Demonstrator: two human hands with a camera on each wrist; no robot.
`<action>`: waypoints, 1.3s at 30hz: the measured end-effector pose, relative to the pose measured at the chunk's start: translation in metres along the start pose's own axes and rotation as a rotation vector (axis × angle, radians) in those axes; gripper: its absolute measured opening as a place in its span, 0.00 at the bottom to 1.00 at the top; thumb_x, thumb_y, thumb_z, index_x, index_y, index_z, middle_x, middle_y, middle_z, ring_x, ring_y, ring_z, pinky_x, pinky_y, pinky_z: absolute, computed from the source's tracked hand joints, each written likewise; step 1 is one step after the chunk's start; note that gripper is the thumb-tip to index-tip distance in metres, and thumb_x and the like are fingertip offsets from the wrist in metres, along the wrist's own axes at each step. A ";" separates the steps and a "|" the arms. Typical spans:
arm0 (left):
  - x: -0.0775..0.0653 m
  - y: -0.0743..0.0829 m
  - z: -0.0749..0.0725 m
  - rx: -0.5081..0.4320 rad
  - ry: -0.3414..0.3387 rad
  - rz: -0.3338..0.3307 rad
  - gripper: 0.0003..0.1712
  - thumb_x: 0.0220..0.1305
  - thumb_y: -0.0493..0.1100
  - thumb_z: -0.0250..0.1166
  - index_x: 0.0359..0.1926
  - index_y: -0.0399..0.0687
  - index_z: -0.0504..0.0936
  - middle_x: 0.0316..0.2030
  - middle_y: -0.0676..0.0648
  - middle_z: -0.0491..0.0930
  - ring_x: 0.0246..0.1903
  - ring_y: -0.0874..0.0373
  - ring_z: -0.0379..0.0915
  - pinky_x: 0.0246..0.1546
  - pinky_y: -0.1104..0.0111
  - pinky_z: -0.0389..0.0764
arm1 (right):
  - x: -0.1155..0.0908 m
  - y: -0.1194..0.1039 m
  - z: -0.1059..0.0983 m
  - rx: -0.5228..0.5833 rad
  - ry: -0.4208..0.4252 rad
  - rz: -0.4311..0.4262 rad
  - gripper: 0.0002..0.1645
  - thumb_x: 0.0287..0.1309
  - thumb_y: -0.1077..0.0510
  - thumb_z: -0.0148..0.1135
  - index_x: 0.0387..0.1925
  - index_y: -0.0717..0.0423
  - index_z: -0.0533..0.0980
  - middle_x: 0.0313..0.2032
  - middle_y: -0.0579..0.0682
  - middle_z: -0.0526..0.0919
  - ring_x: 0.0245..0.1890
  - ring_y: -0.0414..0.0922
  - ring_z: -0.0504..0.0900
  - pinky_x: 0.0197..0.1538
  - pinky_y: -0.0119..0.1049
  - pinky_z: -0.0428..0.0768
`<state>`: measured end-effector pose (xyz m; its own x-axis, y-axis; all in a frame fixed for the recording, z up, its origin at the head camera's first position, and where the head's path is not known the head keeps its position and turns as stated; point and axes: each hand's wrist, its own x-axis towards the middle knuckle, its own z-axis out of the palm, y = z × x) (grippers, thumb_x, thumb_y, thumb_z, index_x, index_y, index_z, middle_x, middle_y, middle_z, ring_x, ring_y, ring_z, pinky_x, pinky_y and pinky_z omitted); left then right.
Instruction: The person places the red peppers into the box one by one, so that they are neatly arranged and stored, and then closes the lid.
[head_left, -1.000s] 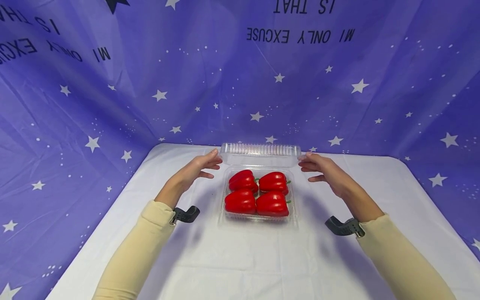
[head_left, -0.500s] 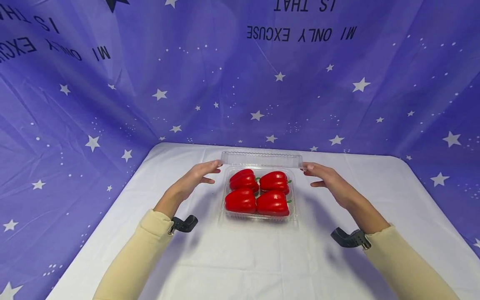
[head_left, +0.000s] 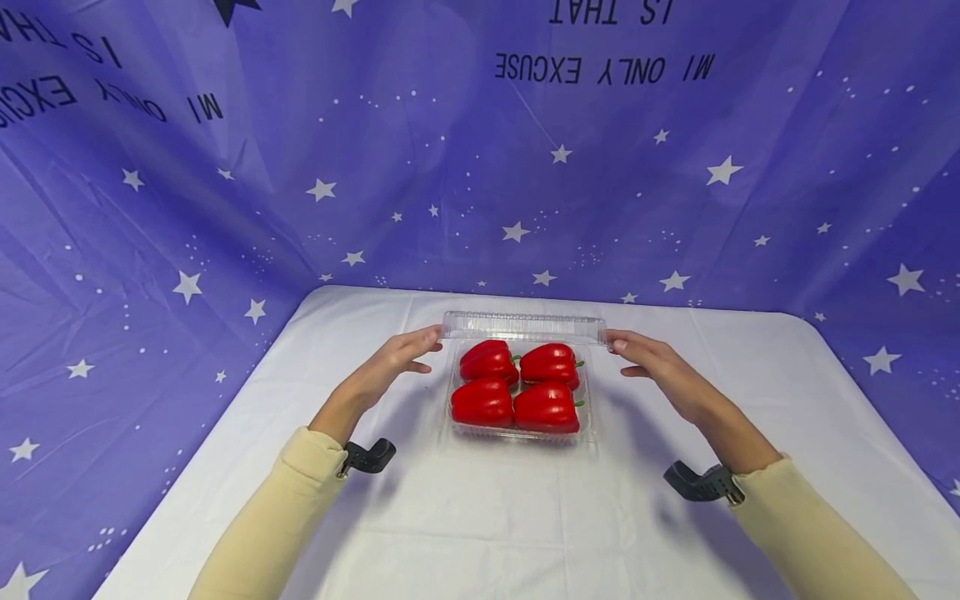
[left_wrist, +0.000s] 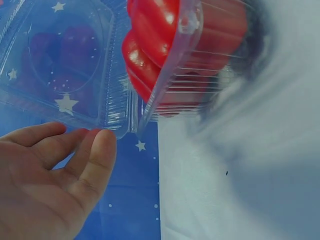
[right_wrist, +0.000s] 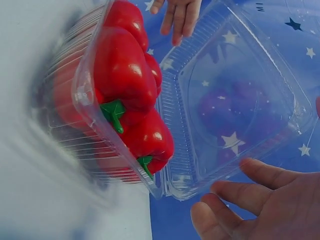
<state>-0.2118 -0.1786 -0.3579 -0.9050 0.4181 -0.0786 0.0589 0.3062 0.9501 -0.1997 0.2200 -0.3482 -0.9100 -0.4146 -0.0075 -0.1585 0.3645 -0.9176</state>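
A clear plastic clamshell box (head_left: 517, 434) on the table holds several red bell peppers (head_left: 546, 408) with green stems. Its hinged lid (head_left: 525, 327) stands raised along the far side. My left hand (head_left: 393, 357) is at the lid's left edge, fingertips right at the plastic; in the left wrist view its fingers (left_wrist: 99, 159) are extended. On the other side my right hand (head_left: 660, 367) mirrors it, fingers (right_wrist: 245, 195) stretched out to the lid's right edge. Neither hand curls round anything.
A white cloth (head_left: 487, 517) covers the table. Purple star-printed fabric (head_left: 450, 150) rises behind and at both sides. A dark wrist mount (head_left: 370, 456) sits on the left wrist, another mount (head_left: 701, 482) on the right.
The lid's upper edge has come down in the head view, nearer the peppers. Both hands have lowered slightly along with it. The box and peppers have stayed in place.
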 end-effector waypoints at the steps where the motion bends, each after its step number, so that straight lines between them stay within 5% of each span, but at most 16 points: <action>1: -0.001 -0.001 0.000 0.003 -0.002 0.004 0.38 0.73 0.53 0.45 0.74 0.33 0.56 0.76 0.35 0.55 0.73 0.38 0.56 0.66 0.44 0.70 | 0.000 0.000 0.000 0.000 -0.005 -0.001 0.34 0.75 0.49 0.42 0.71 0.68 0.61 0.70 0.66 0.65 0.59 0.30 0.67 0.57 0.27 0.76; 11: -0.007 -0.011 0.000 0.049 -0.015 0.032 0.38 0.73 0.53 0.48 0.76 0.37 0.55 0.75 0.35 0.56 0.68 0.31 0.63 0.69 0.43 0.65 | -0.006 0.009 0.001 -0.055 -0.035 -0.045 0.32 0.73 0.51 0.45 0.72 0.64 0.62 0.71 0.64 0.65 0.60 0.24 0.67 0.61 0.31 0.75; 17: -0.010 -0.019 0.001 0.052 -0.025 0.060 0.39 0.71 0.52 0.52 0.76 0.39 0.56 0.76 0.37 0.56 0.66 0.31 0.64 0.67 0.45 0.68 | -0.007 0.015 0.003 -0.067 -0.054 -0.030 0.32 0.72 0.51 0.47 0.72 0.60 0.61 0.71 0.64 0.66 0.71 0.57 0.64 0.70 0.59 0.65; 20: -0.012 -0.022 0.002 0.037 -0.035 0.072 0.40 0.69 0.52 0.55 0.76 0.41 0.56 0.76 0.37 0.56 0.70 0.32 0.60 0.68 0.44 0.67 | -0.008 0.020 0.004 -0.078 -0.064 -0.034 0.33 0.71 0.52 0.50 0.72 0.60 0.61 0.71 0.64 0.66 0.72 0.64 0.61 0.70 0.65 0.62; 27: -0.014 -0.028 0.002 0.077 -0.031 0.076 0.42 0.67 0.55 0.60 0.76 0.47 0.58 0.74 0.38 0.60 0.73 0.36 0.55 0.70 0.39 0.63 | -0.009 0.028 0.006 -0.124 -0.066 -0.048 0.35 0.69 0.53 0.55 0.73 0.58 0.60 0.72 0.62 0.65 0.69 0.66 0.65 0.60 0.30 0.76; 30: -0.015 -0.030 0.002 0.089 -0.037 0.075 0.42 0.67 0.54 0.60 0.77 0.48 0.57 0.74 0.38 0.60 0.72 0.37 0.56 0.69 0.41 0.65 | -0.010 0.031 0.009 -0.138 -0.063 -0.056 0.36 0.68 0.53 0.56 0.73 0.58 0.61 0.72 0.62 0.65 0.68 0.67 0.67 0.56 0.25 0.76; 39: -0.013 -0.037 0.001 0.066 -0.051 0.098 0.41 0.66 0.50 0.60 0.77 0.48 0.57 0.75 0.39 0.60 0.72 0.36 0.56 0.70 0.38 0.61 | -0.014 0.040 0.021 -0.233 -0.039 -0.106 0.38 0.65 0.54 0.61 0.72 0.61 0.62 0.73 0.62 0.63 0.69 0.62 0.66 0.63 0.61 0.73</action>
<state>-0.2014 -0.1948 -0.3921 -0.8708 0.4916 -0.0031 0.1753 0.3164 0.9323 -0.1854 0.2231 -0.3928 -0.8687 -0.4912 0.0645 -0.3404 0.4973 -0.7980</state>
